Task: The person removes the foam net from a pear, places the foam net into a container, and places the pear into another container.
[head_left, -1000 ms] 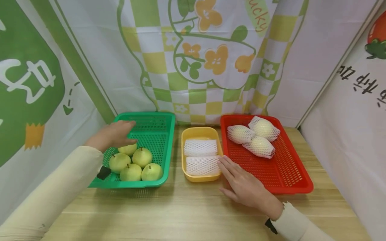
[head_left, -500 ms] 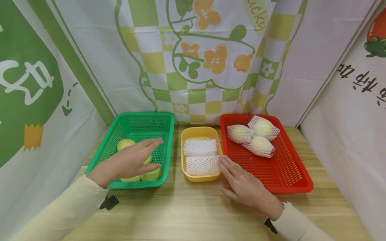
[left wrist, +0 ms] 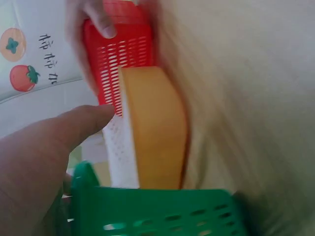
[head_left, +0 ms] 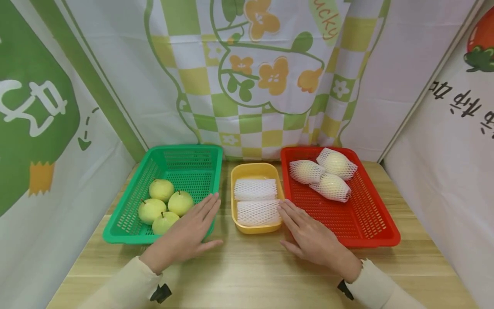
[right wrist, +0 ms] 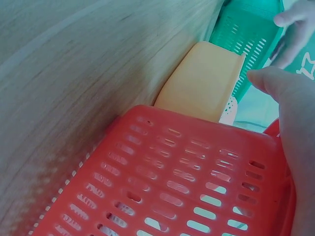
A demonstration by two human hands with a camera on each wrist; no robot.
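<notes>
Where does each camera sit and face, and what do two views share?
Head: worn on the head, looking forward and down at green basket, yellow tray, red basket; left hand, right hand, sleeves show.
Left wrist: on that wrist, looking past the green basket toward the red; parts of both hands show.
Right wrist: on that wrist, looking across the red basket toward the green; parts of both hands show.
Shared: both wrist views show the yellow tray, from opposite sides.

Left hand (head_left: 188, 233) now nearer the yellow tray (head_left: 258, 229)
</notes>
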